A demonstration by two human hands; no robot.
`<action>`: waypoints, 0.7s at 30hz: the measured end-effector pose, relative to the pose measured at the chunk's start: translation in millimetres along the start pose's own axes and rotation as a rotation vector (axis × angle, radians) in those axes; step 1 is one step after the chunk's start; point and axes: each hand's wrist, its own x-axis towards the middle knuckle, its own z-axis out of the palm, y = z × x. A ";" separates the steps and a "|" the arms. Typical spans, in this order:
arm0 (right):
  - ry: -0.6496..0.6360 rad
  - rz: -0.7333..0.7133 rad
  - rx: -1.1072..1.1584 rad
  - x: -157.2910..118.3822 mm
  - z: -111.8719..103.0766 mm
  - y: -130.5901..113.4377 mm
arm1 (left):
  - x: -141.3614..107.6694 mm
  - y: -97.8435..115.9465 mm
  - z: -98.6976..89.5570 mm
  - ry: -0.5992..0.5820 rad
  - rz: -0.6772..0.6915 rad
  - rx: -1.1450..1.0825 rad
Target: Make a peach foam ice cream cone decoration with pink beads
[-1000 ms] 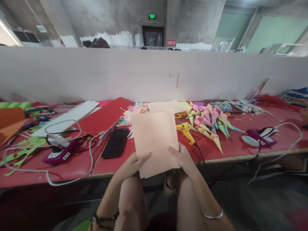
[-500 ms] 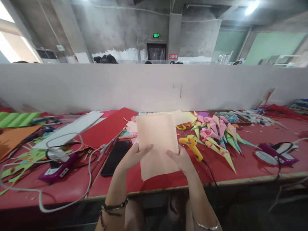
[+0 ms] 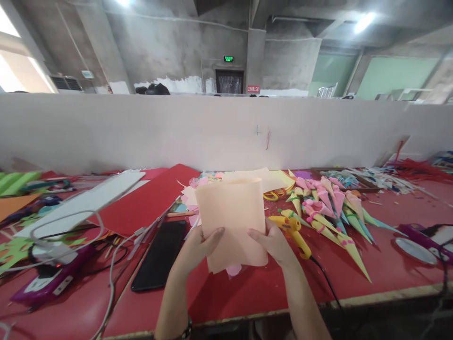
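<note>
Peach-coloured sheets of paper (image 3: 231, 217) are held up above the red table, slightly bowed, with their lower edges not quite lined up. My left hand (image 3: 202, 245) grips the left edge, thumb on the front and fingers behind. On the right edge my right hand (image 3: 272, 240) has the same hold. Below the sheets a small pink round thing (image 3: 233, 269) peeks out, mostly hidden. A yellow glue gun (image 3: 293, 231) lies just right of my right hand, its black cord running off the front edge. Left of my left hand is a black phone (image 3: 161, 255).
Pink, yellow and blue paper cones (image 3: 329, 203) are piled at the right. Red board (image 3: 141, 200) and white board (image 3: 88, 200) lie at the left, near a purple power strip (image 3: 53, 274) with white cables. A pale partition (image 3: 159, 132) closes off the table's back.
The sheets have bowed, and their top edge sits lower in the view. The pink round thing now shows beneath them. My view has shifted closer to the table.
</note>
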 end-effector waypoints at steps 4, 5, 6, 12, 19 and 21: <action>0.047 0.053 0.046 -3.8 1.6 7.7 | -5.0 -8.2 6.7 0.019 0.015 -0.040; 0.060 0.062 0.055 -5.2 1.8 9.5 | -5.7 -10.3 8.3 0.001 0.026 -0.052; 0.072 0.065 0.061 -6.6 1.8 11.0 | -6.3 -12.0 9.8 -0.021 0.032 -0.059; 0.117 0.053 0.049 -17.4 -0.3 10.5 | -7.1 -17.3 14.2 -0.021 -0.028 -0.010; 0.136 0.072 0.048 -27.0 -1.3 7.8 | -15.3 -16.8 13.1 -0.048 -0.040 -0.003; 0.113 0.073 0.023 -28.2 -2.2 8.8 | -18.7 -13.5 13.0 -0.068 -0.054 -0.028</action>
